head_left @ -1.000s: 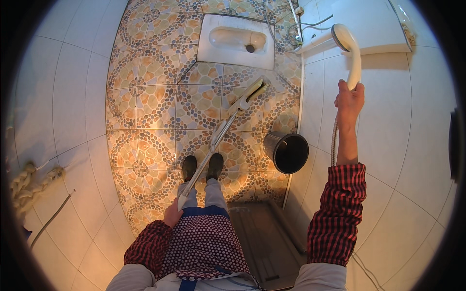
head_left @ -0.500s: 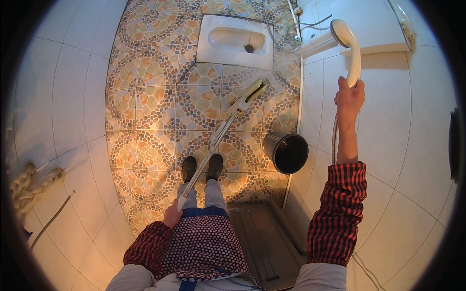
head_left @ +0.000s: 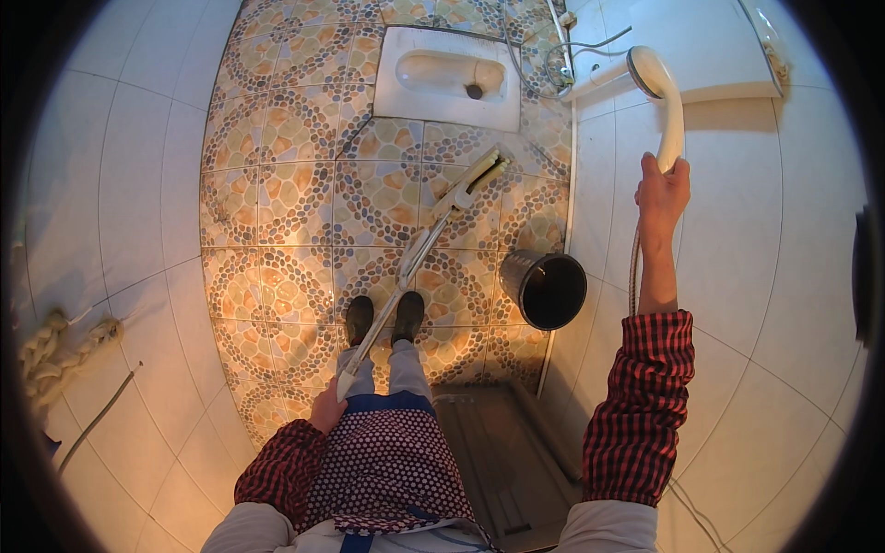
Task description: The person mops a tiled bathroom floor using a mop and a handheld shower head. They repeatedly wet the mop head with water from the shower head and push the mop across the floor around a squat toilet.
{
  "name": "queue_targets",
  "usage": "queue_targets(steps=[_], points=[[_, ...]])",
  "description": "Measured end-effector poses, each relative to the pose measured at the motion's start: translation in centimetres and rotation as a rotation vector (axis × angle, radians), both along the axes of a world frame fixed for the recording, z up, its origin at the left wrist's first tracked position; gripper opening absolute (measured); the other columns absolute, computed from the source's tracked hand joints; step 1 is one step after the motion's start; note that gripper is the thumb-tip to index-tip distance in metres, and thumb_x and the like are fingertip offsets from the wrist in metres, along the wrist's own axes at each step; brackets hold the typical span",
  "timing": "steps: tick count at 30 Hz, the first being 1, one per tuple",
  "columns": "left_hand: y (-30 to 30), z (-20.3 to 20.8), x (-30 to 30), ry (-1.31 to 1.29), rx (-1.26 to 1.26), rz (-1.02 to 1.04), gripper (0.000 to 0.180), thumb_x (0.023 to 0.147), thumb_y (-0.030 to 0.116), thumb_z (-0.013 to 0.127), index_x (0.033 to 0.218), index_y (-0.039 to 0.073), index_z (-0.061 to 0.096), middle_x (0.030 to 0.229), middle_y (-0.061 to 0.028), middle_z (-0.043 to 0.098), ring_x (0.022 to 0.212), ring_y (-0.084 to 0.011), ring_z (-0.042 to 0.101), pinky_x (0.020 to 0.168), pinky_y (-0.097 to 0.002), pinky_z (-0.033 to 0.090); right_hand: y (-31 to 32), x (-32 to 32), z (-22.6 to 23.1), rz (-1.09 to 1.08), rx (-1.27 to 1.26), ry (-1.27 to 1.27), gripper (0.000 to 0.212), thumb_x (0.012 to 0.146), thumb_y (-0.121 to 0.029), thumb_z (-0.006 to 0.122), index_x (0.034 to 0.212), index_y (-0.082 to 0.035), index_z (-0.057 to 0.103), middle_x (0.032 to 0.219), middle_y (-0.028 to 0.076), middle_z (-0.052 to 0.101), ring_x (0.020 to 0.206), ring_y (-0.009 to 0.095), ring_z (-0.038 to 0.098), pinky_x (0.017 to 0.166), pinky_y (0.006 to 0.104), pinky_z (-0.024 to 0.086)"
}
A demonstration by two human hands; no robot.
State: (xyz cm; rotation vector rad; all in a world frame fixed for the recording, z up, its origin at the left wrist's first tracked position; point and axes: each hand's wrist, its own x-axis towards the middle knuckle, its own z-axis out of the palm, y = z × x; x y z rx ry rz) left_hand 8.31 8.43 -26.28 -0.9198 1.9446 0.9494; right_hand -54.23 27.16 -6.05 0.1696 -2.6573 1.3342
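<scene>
Shower head (head_left: 667,97), pale and curved, sits in the grip of the right hand (head_left: 662,194), whose fingers wrap around the lower end of its handle. It is held up at the right, near the white-tiled wall (head_left: 719,230), with its dark-rimmed face turned to the left. A pale band (head_left: 597,81) stretches leftward from that face; I cannot tell whether it is water or a fixture behind. Below the fist hangs a ribbed metal hose (head_left: 634,267).

Low at the front of the body, the left hand (head_left: 326,408) has its fingers curled around the near end of a mop (head_left: 412,261). The mop's pole slants away to the upper right, passing above the shoes (head_left: 360,320), and its pale yellowish head (head_left: 473,180) lies toward the toilet.

Both forearms wear red-and-black checked sleeves (head_left: 638,405), and a dotted apron (head_left: 387,461) covers the lap. Farther out, a black bin (head_left: 518,278) leans near the right wall, its mouth facing the camera. A white squat toilet (head_left: 447,110) is set into the patterned floor (head_left: 295,203) beyond the mop head. Beside the apron is a brown ribbed panel (head_left: 498,452), and pale braided strands (head_left: 74,350) hang by the left wall.
</scene>
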Motion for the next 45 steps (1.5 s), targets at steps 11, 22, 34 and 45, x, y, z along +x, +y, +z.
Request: queue_targets(steps=[11, 22, 34, 45], points=[[0.1, -0.1, 0.1, 0.016, -0.014, -0.014, 0.064, 0.078, 0.016, 0.062, 0.133, 0.005, 0.033, 0.086, -0.0252, 0.062, 0.078, -0.0404, 0.062, 0.067, -0.0473, 0.050, 0.6, 0.3, -0.7, -0.055, 0.030, -0.077, 0.026, 0.078, -0.016, 0.063, 0.079, 0.002, 0.044, 0.062, 0.007, 0.048, 0.059, 0.011, 0.041, 0.054, 0.0282, 0.041], [0.2, 0.3, -0.4, 0.009, -0.006, -0.039, 0.063, 0.078, 0.017, 0.062, 0.133, 0.004, 0.033, 0.086, -0.0249, 0.062, 0.078, -0.0400, 0.062, 0.067, -0.0476, 0.050, -0.8, 0.9, 0.7, -0.043, -0.025, -0.054, 0.028, 0.078, -0.016, 0.063, 0.076, 0.001, 0.041, 0.062, 0.006, 0.046, 0.059, 0.011, 0.038, 0.054, 0.0289, 0.040], [0.3, 0.4, -0.1, 0.044, -0.008, -0.055, 0.062, 0.079, 0.018, 0.062, 0.131, 0.002, 0.032, 0.085, -0.0248, 0.062, 0.078, -0.0406, 0.061, 0.066, -0.0480, 0.049, -0.6, 1.4, 0.1, -0.033, 0.008, -0.055, 0.029, 0.080, -0.016, 0.062, 0.075, -0.003, 0.037, 0.059, 0.002, 0.041, 0.053, 0.008, 0.036, 0.046, 0.0259, 0.035], [0.2, 1.1, -0.9, 0.057, 0.038, -0.045, 0.055, 0.079, 0.017, 0.062, 0.124, 0.004, 0.035, 0.083, -0.0261, 0.061, 0.077, -0.0429, 0.060, 0.067, -0.0505, 0.048, 0.3, 3.1, -2.9, -0.049, 0.094, -0.152, 0.031, 0.080, -0.016, 0.063, 0.073, -0.001, 0.037, 0.057, 0.003, 0.042, 0.056, 0.008, 0.036, 0.050, 0.0269, 0.037]])
